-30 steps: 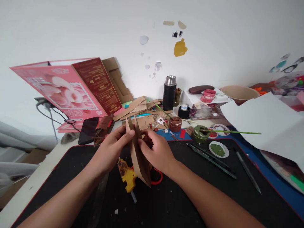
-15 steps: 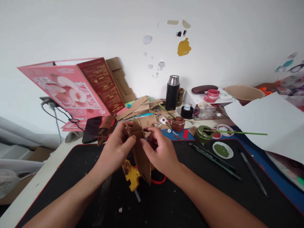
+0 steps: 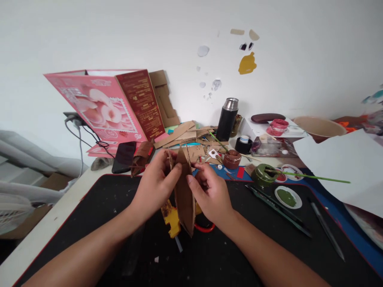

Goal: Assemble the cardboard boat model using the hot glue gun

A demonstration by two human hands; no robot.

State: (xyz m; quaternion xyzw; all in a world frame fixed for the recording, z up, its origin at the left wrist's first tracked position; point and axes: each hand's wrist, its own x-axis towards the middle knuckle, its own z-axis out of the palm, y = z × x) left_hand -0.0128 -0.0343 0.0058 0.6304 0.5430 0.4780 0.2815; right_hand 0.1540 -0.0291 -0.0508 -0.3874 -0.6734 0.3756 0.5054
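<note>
Between my hands stands a folded cardboard piece [image 3: 184,199], narrow, with raised side walls and a pointed lower end. My left hand [image 3: 157,181] grips its left wall near the top, thumb on the inner side. On the opposite wall, my right hand [image 3: 211,191] pinches the edge between thumb and fingers; its fingertips are partly hidden. Below the cardboard lies a yellow hot glue gun [image 3: 172,223], mostly covered, its pale glue stick [image 3: 178,244] poking toward me. The red handle [image 3: 205,228] of what may be scissors shows beside it on the black mat [image 3: 227,259].
Cardboard scraps [image 3: 179,135] are heaped at the back beside a pink box [image 3: 104,107]. A phone [image 3: 124,157] lies left. A black thermos [image 3: 227,119], a brown paint jar [image 3: 232,159], a green paint jar [image 3: 263,175] with a brush, and pens [image 3: 278,211] stand or lie to the right.
The whole view has shifted, so everything appears a little farther right. Both hands keep their hold on the cardboard piece, which looks slightly more upright.
</note>
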